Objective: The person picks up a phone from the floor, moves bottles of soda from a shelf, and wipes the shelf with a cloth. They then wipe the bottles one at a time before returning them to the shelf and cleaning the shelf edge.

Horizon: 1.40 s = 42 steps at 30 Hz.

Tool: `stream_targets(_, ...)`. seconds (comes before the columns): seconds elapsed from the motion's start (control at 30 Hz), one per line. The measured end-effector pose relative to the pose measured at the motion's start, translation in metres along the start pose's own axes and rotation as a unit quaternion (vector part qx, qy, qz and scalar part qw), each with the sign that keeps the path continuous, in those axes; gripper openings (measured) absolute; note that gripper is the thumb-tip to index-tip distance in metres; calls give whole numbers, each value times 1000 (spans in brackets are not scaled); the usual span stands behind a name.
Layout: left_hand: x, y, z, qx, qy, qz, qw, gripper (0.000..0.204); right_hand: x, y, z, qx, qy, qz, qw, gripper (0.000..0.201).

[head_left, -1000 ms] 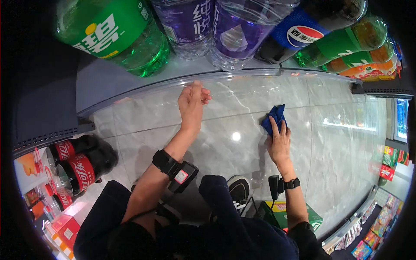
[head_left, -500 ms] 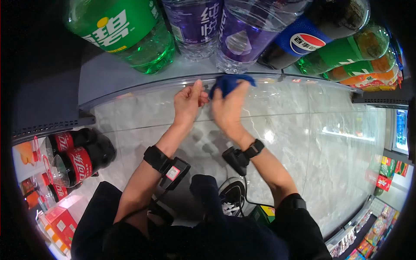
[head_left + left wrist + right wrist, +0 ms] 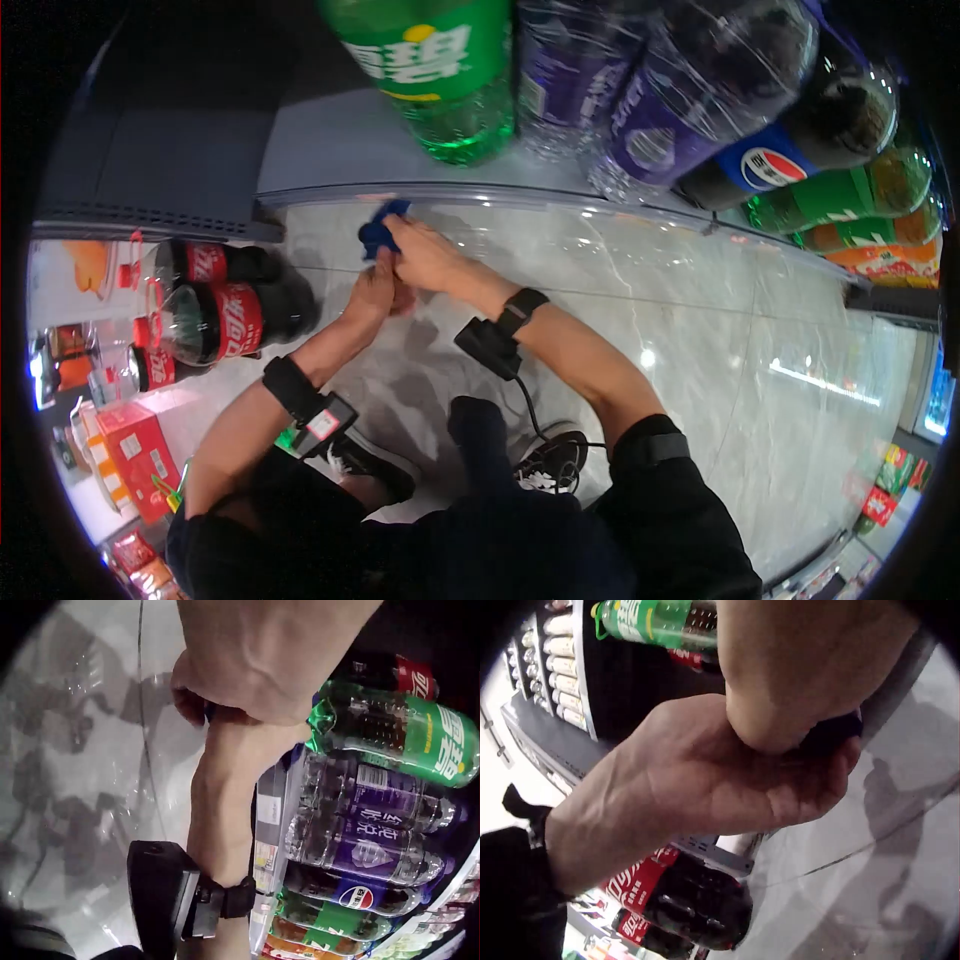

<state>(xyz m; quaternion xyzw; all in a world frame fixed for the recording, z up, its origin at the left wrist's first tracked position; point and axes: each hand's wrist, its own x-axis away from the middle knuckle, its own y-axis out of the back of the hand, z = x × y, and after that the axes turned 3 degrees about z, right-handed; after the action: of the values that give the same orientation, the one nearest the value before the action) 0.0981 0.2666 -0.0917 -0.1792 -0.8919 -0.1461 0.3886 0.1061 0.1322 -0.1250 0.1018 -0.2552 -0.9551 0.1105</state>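
Note:
A blue cloth [image 3: 380,228] is bunched against the front lip of the drinks shelf [image 3: 560,195]. My right hand [image 3: 425,255] reaches across from the right and grips the cloth at its fingertips. Just below it my left hand [image 3: 378,290] touches the right hand, with its fingers curled up round the cloth. In the right wrist view the dark cloth [image 3: 832,729] is squeezed between my right hand [image 3: 802,675] and the cupped left hand [image 3: 727,780]. The left wrist view shows my left hand [image 3: 270,660] above the right forearm; most of the cloth is hidden there.
On the shelf lie a green Sprite bottle [image 3: 440,70], purple water bottles [image 3: 650,110] and a Pepsi bottle [image 3: 770,165]. Coca-Cola bottles [image 3: 220,320] lie on a lower shelf at left. Glossy marble floor [image 3: 700,330] spreads to the right; my knee and shoe are below.
My right hand carried the blue cloth from the floor up to the shelf lip, then left along it. The left hand dropped from the lip to meet it under the cloth.

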Motion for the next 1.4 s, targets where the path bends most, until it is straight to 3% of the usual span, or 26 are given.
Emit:
stream_targets(0.03,27,3,-19,-61,59,23,996,48,1,12,12,-10,-55,76,996,37)
stream_targets(0.07,37,20,-18,-122,58,94,986,45,4,23,23,-12,-42,78,996,37)
stream_targets(0.1,48,39,-15,-181,57,166,968,41,10,32,31,-49,-62,133,988,36)
stream_targets(0.17,86,59,-30,-315,56,208,924,37,21,45,42,-82,-77,192,975,35)
stream_targets(0.23,120,76,-53,-390,82,258,880,38,30,53,51,-112,-65,172,977,39)
stream_targets(0.27,137,82,-62,-382,81,251,886,38,35,57,60,-109,-58,182,976,39)
stream_targets(0.33,168,98,-80,-452,46,277,846,37,37,67,75,-1,117,-34,993,32)
stream_targets(0.37,180,106,-87,-446,35,270,853,37,34,69,73,-2,129,-24,991,32)
stream_targets(0.4,193,115,-94,-438,25,262,859,38,31,68,67,156,208,-81,962,32)
stream_targets(0.43,204,122,-104,-407,14,253,877,38,26,67,57,306,281,-140,899,32)
stream_targets(0.47,216,127,-112,-385,8,222,896,36,19,67,39,387,293,-39,873,31)
stream_targets(0.53,227,145,-106,-347,-77,178,918,33,0,65,18,606,219,95,759,31)
stream_targets(0.57,230,151,-101,-282,-92,163,941,32,-4,63,17,611,225,97,753,31)
stream_targets(0.67,239,165,-90,-251,-159,162,941,32,-23,58,43,642,186,152,728,31)
stream_targets(0.73,234,170,-76,-240,-182,164,939,34,-43,50,60,622,154,181,746,31)
stream_targets(0.8,228,175,-64,-223,-242,189,925,35,-64,34,65,638,168,190,727,33)
stream_targets(0.87,230,181,-63,-204,-225,203,931,37,-86,16,73,612,197,194,741,33)
stream_targets(0.9,229,187,-59,-202,-261,218,918,39,-99,9,79,605,177,240,738,36)
stream_targets(0.93,228,195,-54,-201,-299,233,903,41,-110,3,83,611,178,243,732,36)
stream_targets(1.0,223,214,-45,-165,-342,248,891,45,-128,-11,88,548,237,219,772,29)
stream_targets(1.07,221,230,-41,-105,-416,241,871,47,-146,-27,90,542,242,223,773,31)
stream_targets(1.13,217,241,-37,-78,-441,231,864,49,-165,-42,95,535,247,230,775,33)
stream_targets(1.2,211,249,-32,12,-488,265,831,50,-182,-57,101,507,231,230,798,38)
stream_targets(1.23,211,243,-29,133,-463,257,838,47,-191,-64,102,511,232,234,794,38)
stream_targets(1.33,202,253,-18,192,-485,273,808,47,-214,-65,110,467,216,239,824,38)
stream_targets(1.4,192,260,-14,188,-528,254,789,48,-229,-49,125,304,95,254,913,34)
